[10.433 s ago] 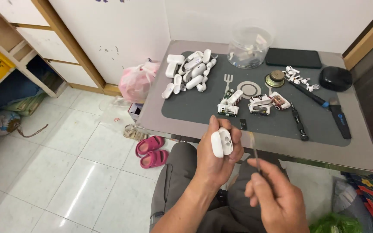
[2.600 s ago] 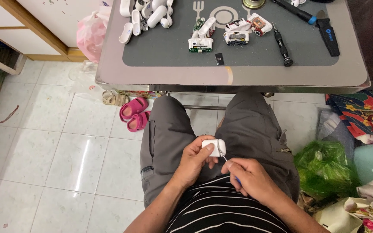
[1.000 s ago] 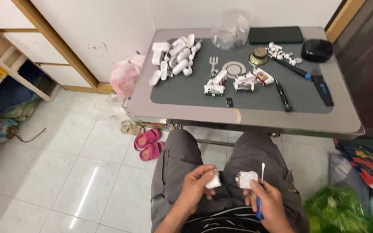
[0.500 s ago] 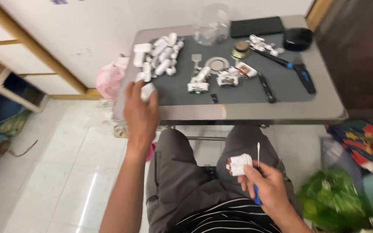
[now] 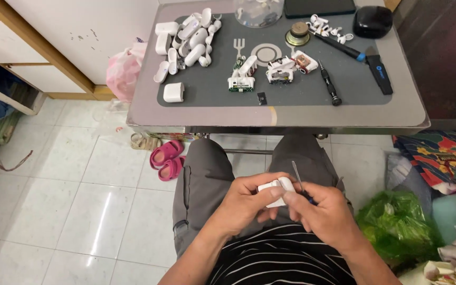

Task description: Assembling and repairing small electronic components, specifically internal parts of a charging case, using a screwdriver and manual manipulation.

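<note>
Leftmost on the grey metal table (image 5: 407, 113), at the near left corner of the dark grey work mat (image 5: 354, 87), a single white rounded earbud case (image 5: 173, 92) lies apart from the heap of white case shells (image 5: 188, 39) behind it. Toward the middle of the mat sit three opened cases with their circuit boards exposed (image 5: 270, 71), then a black-handled screwdriver (image 5: 329, 84) and a blue-and-black pry tool (image 5: 380, 74) further right.

Down over the lap in grey trousers, the left hand (image 5: 241, 206) curls around a small white plastic case (image 5: 275, 190), fingers and thumb pressed against its sides so it sits gripped between both hands. The right hand (image 5: 325, 214) meets it from the other side, thumb and forefinger pinching the case's right edge while the same hand keeps a thin metal pick (image 5: 297, 177) with a blue handle, its tip pointing up.

Judging from the layout, the work is partway: a few cases lie already opened, many shells are stacked, and the one in hand looks closed, with the pick not yet at its seam.
</note>
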